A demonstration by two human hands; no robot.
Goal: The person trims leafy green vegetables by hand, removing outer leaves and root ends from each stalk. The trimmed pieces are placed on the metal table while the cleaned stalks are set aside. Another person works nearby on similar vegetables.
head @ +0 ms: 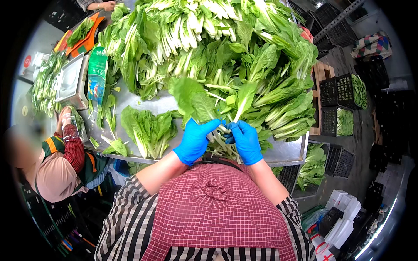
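Note:
Both my hands wear blue gloves and meet at the near edge of the metal table (290, 151). My left hand (197, 140) is closed around the pale stems of some leafy greens (192, 98), whose leaves point away from me. My right hand (245, 140) pinches the stem of a single leaf (245, 99) close beside them. Loose stems hang below and between my hands. To the left, a small bunch of greens (148, 130) lies on the table. A large heap of leafy greens (209, 58) covers the table beyond my hands.
A metal scale (70, 81) and a green printed bag (97, 76) stand at the left. A co-worker (62, 163) is at the left edge, hands on a bagged bunch; another person's hand (107, 6) shows at the top. Black crates of greens (344, 91) stand on the floor at right.

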